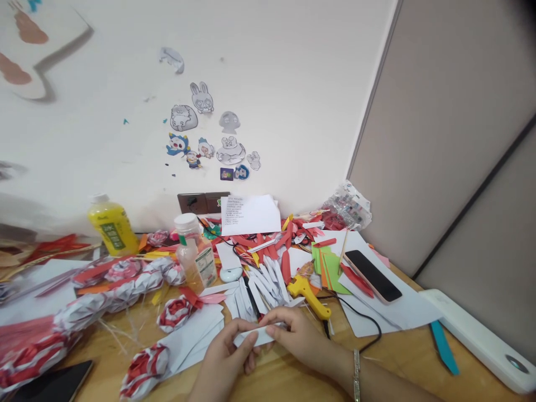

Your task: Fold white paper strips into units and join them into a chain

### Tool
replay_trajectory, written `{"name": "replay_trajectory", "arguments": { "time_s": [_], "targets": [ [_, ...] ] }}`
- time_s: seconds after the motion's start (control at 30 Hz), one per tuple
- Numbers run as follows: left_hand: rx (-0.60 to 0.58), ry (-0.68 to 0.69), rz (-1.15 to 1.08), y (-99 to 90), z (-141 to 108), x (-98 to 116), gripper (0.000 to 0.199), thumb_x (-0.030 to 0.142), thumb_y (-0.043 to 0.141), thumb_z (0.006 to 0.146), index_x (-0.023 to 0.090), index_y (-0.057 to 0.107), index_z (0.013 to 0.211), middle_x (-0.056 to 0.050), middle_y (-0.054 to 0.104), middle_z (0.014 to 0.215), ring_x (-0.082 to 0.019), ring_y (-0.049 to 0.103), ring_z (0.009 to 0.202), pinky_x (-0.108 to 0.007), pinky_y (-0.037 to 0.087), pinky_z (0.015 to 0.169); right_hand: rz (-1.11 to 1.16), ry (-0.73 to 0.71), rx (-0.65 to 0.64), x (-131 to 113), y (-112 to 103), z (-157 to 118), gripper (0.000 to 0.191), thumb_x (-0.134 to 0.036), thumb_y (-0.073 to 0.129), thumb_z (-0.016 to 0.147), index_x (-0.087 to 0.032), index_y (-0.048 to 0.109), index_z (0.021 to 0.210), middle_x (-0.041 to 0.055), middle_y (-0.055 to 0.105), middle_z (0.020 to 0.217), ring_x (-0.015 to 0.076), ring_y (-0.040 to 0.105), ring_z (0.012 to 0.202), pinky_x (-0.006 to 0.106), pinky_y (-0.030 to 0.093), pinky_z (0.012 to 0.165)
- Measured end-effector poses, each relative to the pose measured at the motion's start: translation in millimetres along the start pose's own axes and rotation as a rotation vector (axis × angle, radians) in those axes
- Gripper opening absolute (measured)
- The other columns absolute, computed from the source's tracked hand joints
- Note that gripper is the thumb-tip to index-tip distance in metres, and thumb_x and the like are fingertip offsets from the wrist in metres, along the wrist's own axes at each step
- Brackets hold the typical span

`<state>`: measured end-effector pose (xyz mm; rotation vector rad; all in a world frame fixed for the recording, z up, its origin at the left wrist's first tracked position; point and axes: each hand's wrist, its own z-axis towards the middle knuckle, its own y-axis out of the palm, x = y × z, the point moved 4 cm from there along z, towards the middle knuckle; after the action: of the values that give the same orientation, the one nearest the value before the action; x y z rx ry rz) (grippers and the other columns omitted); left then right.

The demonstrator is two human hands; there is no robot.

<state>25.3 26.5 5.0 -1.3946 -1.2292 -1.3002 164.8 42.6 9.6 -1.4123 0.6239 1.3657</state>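
Between my two hands is a small folded strip of white paper [258, 336], held level above the wooden table. My left hand [228, 349] pinches its left end, with the thumb on top and the fingers behind. On the right end, my right hand [295, 335] presses with its thumb, fingers curled behind the paper. Just beyond the hands lies a pile of folded white paper strips [268, 285]. White paper sheets [196, 338] are stacked to the left of my left hand, beside red-and-white paper rosettes [144, 371].
A yellow glue gun [310, 296] with a black cord lies right of the strips. Farther right are a phone [372, 276] and a long white device [481, 340]. A clear jar [195, 251] and a yellow drink bottle [112, 226] stand at the back left, near the wall.
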Motion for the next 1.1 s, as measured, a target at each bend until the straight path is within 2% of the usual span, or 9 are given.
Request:
{"name": "replay_trajectory", "arguments": {
  "time_s": [0.3, 0.57, 0.73, 0.9, 1.1],
  "targets": [
    [0.02, 0.008, 0.024, 1.9, -4, 6, 0.024, 0.041, 0.063, 0.063, 0.017, 0.058, 0.065, 0.004, 0.058, 0.046, -0.01, 0.049, 0.038, -0.021, 0.038, 0.041, -0.033, -0.013, -0.007, -5, -2, -1, 0.017, -0.021, 0.051, 0.077, -0.018, 0.064, 0.087, 0.0016, 0.064, 0.081, 0.0157, 0.058, 0.077, 0.024, 0.043, 0.068],
    [-0.037, 0.034, 0.128, 3.6, -5, 2, 0.018, 0.035, 0.056, 0.072, 0.017, 0.057, 0.069, 0.004, 0.057, 0.05, -0.011, 0.05, 0.042, -0.021, 0.04, 0.044, -0.113, -0.018, 0.001, -3, 0, 0, 0.014, -0.024, 0.055, 0.076, -0.016, 0.066, 0.073, -0.0001, 0.062, 0.066, 0.0133, 0.054, 0.064, 0.021, 0.039, 0.059],
    [-0.051, 0.03, 0.127, 2.9, -5, 5, 0.019, 0.034, 0.056, 0.072, 0.017, 0.056, 0.064, 0.004, 0.058, 0.049, -0.01, 0.05, 0.039, -0.021, 0.039, 0.044, -0.161, -0.062, 0.024, -8, 1, -1, 0.013, -0.022, 0.054, 0.077, -0.016, 0.063, 0.07, -0.0015, 0.058, 0.062, 0.0115, 0.051, 0.059, 0.019, 0.037, 0.055],
    [-0.057, 0.023, 0.101, 2.2, -4, 1, 0.021, 0.034, 0.056, 0.072, 0.016, 0.056, 0.063, 0.004, 0.059, 0.047, -0.01, 0.051, 0.038, -0.02, 0.04, 0.044, -0.213, -0.088, 0.01, -9, 2, -2, 0.014, -0.021, 0.052, 0.078, -0.016, 0.063, 0.069, -0.0012, 0.057, 0.062, 0.0115, 0.051, 0.058, 0.019, 0.037, 0.055],
    [-0.054, -0.021, -0.033, 0.8, 2, -6, 0.028, 0.043, 0.06, 0.066, 0.016, 0.055, 0.063, 0.003, 0.063, 0.047, -0.01, 0.052, 0.034, -0.02, 0.039, 0.038, -0.203, -0.103, -0.051, -10, 0, -1, 0.015, -0.019, 0.047, 0.081, -0.017, 0.062, 0.079, -0.0004, 0.059, 0.069, 0.0122, 0.053, 0.065, 0.02, 0.039, 0.061]
  ]
}}
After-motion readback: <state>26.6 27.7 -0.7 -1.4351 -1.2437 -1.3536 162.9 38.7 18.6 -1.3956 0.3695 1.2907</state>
